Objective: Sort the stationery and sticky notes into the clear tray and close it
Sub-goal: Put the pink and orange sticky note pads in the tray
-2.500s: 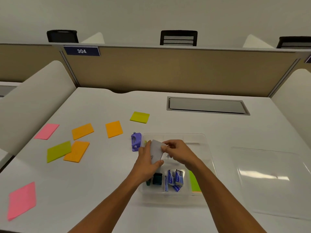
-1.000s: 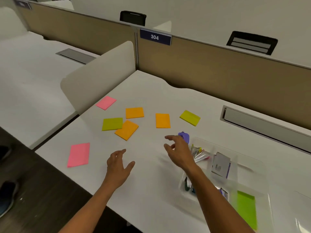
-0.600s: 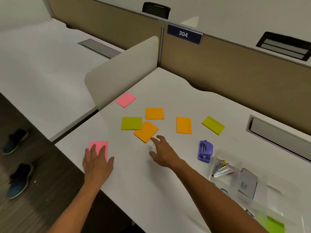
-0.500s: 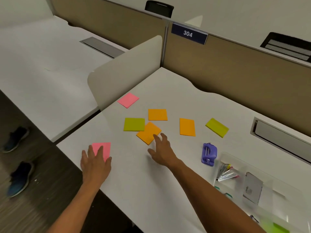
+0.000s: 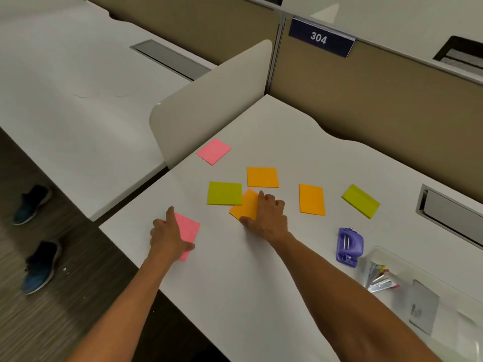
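Several sticky note pads lie on the white desk. My left hand (image 5: pixel 168 235) pinches the near pink pad (image 5: pixel 189 227) by its left edge, thumb at its near corner. My right hand (image 5: pixel 266 218) curls over an orange pad (image 5: pixel 247 207), which overlaps a green pad (image 5: pixel 224 193). Loose pads beyond: pink (image 5: pixel 213 151), orange (image 5: pixel 262 177), orange (image 5: pixel 312 199), yellow-green (image 5: pixel 360 201). A purple hole punch (image 5: pixel 349 245) stands beside the clear tray (image 5: pixel 386 253), which holds metal clips (image 5: pixel 380 280) and a grey card (image 5: pixel 423 307). The tray's lid is out of view.
A white curved divider (image 5: pixel 209 100) bounds the desk on the left, with a tan partition labelled 304 (image 5: pixel 320 37) behind. A grey cable hatch (image 5: pixel 449 218) sits at the right. The desk edge runs close to my left hand; blue shoes (image 5: pixel 34 205) are on the floor.
The view swung left from the tray to the scattered pads. Both hands reached out and lowered: the left onto the near pink pad, the right onto the orange pad, fingers now curled.
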Available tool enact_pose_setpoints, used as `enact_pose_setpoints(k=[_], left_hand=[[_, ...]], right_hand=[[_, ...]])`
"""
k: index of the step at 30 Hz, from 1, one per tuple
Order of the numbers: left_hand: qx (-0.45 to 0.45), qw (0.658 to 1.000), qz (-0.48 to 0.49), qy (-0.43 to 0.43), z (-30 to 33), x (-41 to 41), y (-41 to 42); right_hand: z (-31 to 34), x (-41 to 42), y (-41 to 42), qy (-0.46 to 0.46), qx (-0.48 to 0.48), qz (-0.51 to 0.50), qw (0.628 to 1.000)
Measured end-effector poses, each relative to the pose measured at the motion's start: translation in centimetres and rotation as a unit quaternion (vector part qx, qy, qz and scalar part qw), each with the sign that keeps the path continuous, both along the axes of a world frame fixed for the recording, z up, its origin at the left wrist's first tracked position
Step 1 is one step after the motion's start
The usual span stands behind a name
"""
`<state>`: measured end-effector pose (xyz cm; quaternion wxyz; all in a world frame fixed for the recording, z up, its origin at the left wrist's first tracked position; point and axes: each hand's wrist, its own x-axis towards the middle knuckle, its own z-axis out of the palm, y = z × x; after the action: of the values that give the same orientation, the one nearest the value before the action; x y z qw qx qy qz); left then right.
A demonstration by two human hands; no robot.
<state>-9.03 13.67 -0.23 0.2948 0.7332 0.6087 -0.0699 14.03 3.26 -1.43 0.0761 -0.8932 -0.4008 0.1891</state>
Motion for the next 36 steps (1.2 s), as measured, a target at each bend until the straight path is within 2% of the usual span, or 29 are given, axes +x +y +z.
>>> enact_pose_setpoints(k=[4,8,13,19,25,30,33,36], left_hand=[[0.011,0.999,-0.036,-0.010,-0.4,1.3,0.5],[0.035,0.994,-0.060,-0.084,0.0,2.9,0.6],[0.003,0.982,-0.107,-0.154,0.4,5.3,0.4],[-0.027,0.972,-0.125,-0.197,0.2,7.6,-2.2],[-0.061,0.959,-0.114,-0.252,0.4,9.1,-5.0],[-0.066,0.954,-0.133,-0.261,0.5,9.8,-7.2],[-0.067,0.956,-0.140,-0.251,0.8,9.8,-8.6],[-0.053,0.947,-0.141,-0.284,1.4,9.9,-10.3]], right_hand=[[0.1,0.4,-0.5,0.015,-0.021,-0.015,1.000],[0.1,0.7,-2.4,0.028,-0.001,-0.048,0.998],[0.0,0.4,-5.2,0.037,0.053,-0.095,0.993],[-0.4,-0.2,-8.5,0.106,0.099,-0.163,0.976],[0.0,-1.6,-11.4,0.105,0.089,-0.188,0.973],[1.0,-3.3,-14.5,0.117,0.127,-0.180,0.968],[1.8,-3.8,-16.1,0.178,0.186,-0.206,0.944],[3.5,-4.0,-17.9,0.212,0.250,-0.236,0.915]])
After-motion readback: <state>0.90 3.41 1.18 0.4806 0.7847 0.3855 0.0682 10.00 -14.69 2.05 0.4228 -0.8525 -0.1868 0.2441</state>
